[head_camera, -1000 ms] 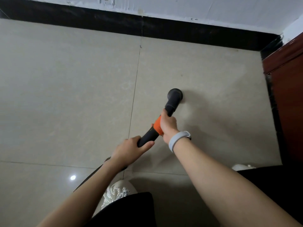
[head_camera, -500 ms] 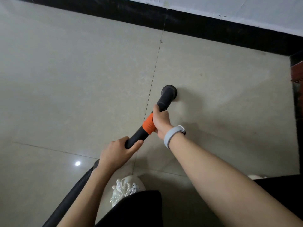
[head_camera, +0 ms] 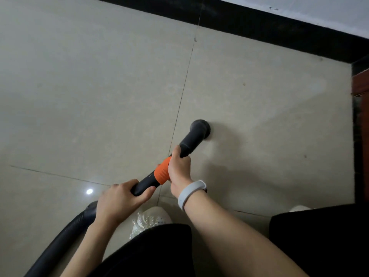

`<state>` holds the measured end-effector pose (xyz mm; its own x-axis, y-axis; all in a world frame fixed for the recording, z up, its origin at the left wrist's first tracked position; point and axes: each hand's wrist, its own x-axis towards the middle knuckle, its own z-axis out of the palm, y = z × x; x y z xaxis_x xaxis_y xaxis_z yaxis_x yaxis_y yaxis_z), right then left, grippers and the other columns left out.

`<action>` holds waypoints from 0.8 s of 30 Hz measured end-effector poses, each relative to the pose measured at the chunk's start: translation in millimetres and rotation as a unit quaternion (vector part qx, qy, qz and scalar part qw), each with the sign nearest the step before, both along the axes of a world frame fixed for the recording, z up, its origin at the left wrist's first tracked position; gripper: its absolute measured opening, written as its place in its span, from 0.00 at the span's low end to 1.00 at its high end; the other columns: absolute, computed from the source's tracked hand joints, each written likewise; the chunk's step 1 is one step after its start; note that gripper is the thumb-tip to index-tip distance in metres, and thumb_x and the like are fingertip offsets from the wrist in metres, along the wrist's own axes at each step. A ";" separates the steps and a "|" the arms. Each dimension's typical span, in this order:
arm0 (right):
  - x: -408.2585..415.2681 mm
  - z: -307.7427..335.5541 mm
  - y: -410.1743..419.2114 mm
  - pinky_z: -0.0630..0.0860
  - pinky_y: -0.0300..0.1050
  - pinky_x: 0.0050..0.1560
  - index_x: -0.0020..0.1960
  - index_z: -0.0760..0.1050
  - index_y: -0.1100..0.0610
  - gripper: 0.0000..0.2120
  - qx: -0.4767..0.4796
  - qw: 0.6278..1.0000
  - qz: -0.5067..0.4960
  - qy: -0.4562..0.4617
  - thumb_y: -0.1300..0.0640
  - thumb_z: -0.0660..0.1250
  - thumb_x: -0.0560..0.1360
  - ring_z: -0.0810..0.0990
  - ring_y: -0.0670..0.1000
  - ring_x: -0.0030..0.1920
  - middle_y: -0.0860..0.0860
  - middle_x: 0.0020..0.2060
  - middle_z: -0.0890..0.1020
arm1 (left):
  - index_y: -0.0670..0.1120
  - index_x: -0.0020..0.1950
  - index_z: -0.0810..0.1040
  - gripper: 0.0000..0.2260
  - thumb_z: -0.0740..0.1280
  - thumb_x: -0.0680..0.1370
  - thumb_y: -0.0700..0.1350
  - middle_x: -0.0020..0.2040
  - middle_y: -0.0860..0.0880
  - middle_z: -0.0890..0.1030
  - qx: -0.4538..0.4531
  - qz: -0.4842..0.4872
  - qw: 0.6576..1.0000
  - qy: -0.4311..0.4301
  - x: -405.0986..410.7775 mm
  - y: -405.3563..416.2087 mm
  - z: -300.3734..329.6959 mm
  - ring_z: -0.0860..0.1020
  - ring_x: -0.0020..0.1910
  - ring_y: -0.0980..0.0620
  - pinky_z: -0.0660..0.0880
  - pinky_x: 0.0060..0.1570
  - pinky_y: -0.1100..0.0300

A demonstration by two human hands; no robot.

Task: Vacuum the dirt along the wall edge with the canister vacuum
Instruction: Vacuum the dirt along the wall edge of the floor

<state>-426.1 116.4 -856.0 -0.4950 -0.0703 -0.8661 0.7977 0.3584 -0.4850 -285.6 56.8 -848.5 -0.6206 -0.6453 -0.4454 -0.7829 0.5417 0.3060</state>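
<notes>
A dark grey vacuum wand [head_camera: 191, 139] with an orange collar [head_camera: 161, 173] points down at the beige floor tile; its round nozzle [head_camera: 200, 127] sits on the tile, well short of the black skirting [head_camera: 259, 33] along the white wall. My right hand [head_camera: 178, 170] grips the wand just above the collar and wears a white wristband. My left hand [head_camera: 119, 202] grips the wand's rear end, where the ribbed black hose [head_camera: 60, 240] runs off to the lower left. Small dark specks [head_camera: 244, 84] lie on the tile. The canister itself is out of view.
A reddish wooden cabinet [head_camera: 361, 108] stands at the right edge by the corner. A white beaded shoe [head_camera: 149, 219] and dark trouser legs fill the bottom. Tile joints cross the floor, and a light glare [head_camera: 89, 191] shows at the left.
The view has swung left and down, so the wall and cabinet sit further toward the top right. Both hands keep their grip; the nozzle stays on the same tile near the joint.
</notes>
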 end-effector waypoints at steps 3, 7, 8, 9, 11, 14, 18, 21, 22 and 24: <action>-8.6 -0.3 9.9 0.76 0.54 0.58 0.64 0.66 0.64 0.25 0.006 0.997 -0.079 -0.009 0.44 0.55 0.80 0.80 0.61 0.54 0.61 0.55 0.79 | 0.50 0.29 0.65 0.25 0.62 0.69 0.71 0.24 0.53 0.71 -0.023 -0.063 0.998 -0.013 -17.8 -8.7 3.6 0.74 0.31 0.47 0.61 0.28 0.58; -58.5 3.9 27.8 0.76 0.56 0.57 0.61 0.67 0.64 0.22 0.010 0.988 -0.155 0.015 0.45 0.55 0.80 0.81 0.62 0.51 0.61 0.50 0.80 | 0.52 0.33 0.68 0.25 0.53 0.67 0.74 0.28 0.55 0.72 -0.023 -0.148 0.988 -0.023 -78.2 -6.0 3.9 0.75 0.33 0.50 0.65 0.31 0.59; -74.6 5.9 34.7 0.77 0.55 0.55 0.58 0.67 0.64 0.21 0.015 0.985 -0.172 0.025 0.46 0.55 0.80 0.81 0.61 0.48 0.60 0.45 0.81 | 0.52 0.35 0.69 0.26 0.52 0.67 0.74 0.29 0.55 0.72 -0.017 -0.168 0.985 -0.022 -95.8 -1.5 3.1 0.76 0.34 0.50 0.66 0.32 0.59; -91.1 8.9 42.8 0.78 0.53 0.51 0.54 0.67 0.64 0.18 0.020 0.981 -0.191 0.034 0.47 0.55 0.80 0.82 0.60 0.43 0.58 0.38 0.80 | 0.52 0.38 0.70 0.26 0.53 0.68 0.74 0.30 0.54 0.73 -0.012 -0.188 0.982 -0.019 -113.5 4.0 2.3 0.77 0.35 0.49 0.67 0.33 0.59; -122.2 15.8 61.1 0.78 0.48 0.36 0.47 0.67 0.63 0.16 0.031 0.973 -0.222 0.049 0.48 0.55 0.81 0.80 0.56 0.32 0.55 0.30 0.77 | 0.52 0.42 0.70 0.25 0.53 0.70 0.73 0.34 0.53 0.76 -0.011 -0.229 0.973 -0.006 -146.1 18.2 0.8 0.78 0.39 0.48 0.67 0.35 0.58; -166.1 22.2 92.8 0.75 0.45 0.33 0.47 0.67 0.62 0.15 0.056 0.964 -0.249 0.068 0.49 0.55 0.81 0.77 0.53 0.29 0.54 0.29 0.76 | 0.51 0.50 0.71 0.25 0.53 0.73 0.71 0.44 0.52 0.80 -0.051 -0.312 0.948 0.027 -184.6 40.9 -0.7 0.79 0.45 0.48 0.65 0.37 0.58; -225.0 25.6 134.7 0.77 0.46 0.42 0.53 0.67 0.61 0.14 0.047 0.956 -0.280 0.077 0.49 0.55 0.81 0.77 0.52 0.31 0.54 0.33 0.75 | 0.49 0.57 0.69 0.24 0.55 0.76 0.67 0.51 0.51 0.79 -0.099 -0.403 0.908 0.057 -227.5 59.9 -7.0 0.77 0.50 0.48 0.66 0.42 0.58; -257.6 22.5 160.7 0.76 0.47 0.42 0.58 0.69 0.63 0.17 0.040 0.947 -0.306 0.090 0.49 0.57 0.81 0.77 0.53 0.31 0.56 0.34 0.76 | 0.48 0.59 0.68 0.23 0.54 0.77 0.65 0.54 0.51 0.77 -0.121 -0.448 0.884 0.055 -262.1 74.6 -12.5 0.75 0.53 0.48 0.66 0.44 0.57; -266.8 20.3 167.4 0.76 0.47 0.43 0.58 0.69 0.63 0.17 0.040 0.943 -0.316 0.093 0.49 0.57 0.80 0.77 0.53 0.31 0.56 0.34 0.76 | 0.48 0.60 0.67 0.23 0.54 0.78 0.65 0.55 0.51 0.77 -0.125 -0.460 0.878 0.051 -274.0 80.4 -13.7 0.75 0.53 0.47 0.65 0.45 0.57; -282.4 15.1 177.7 0.77 0.48 0.48 0.56 0.69 0.60 0.14 0.035 0.939 -0.329 0.091 0.49 0.58 0.80 0.78 0.52 0.32 0.54 0.35 0.77 | 0.48 0.60 0.66 0.22 0.54 0.78 0.64 0.55 0.51 0.76 -0.125 -0.472 0.871 0.049 -297.6 91.0 -16.0 0.75 0.54 0.47 0.66 0.47 0.57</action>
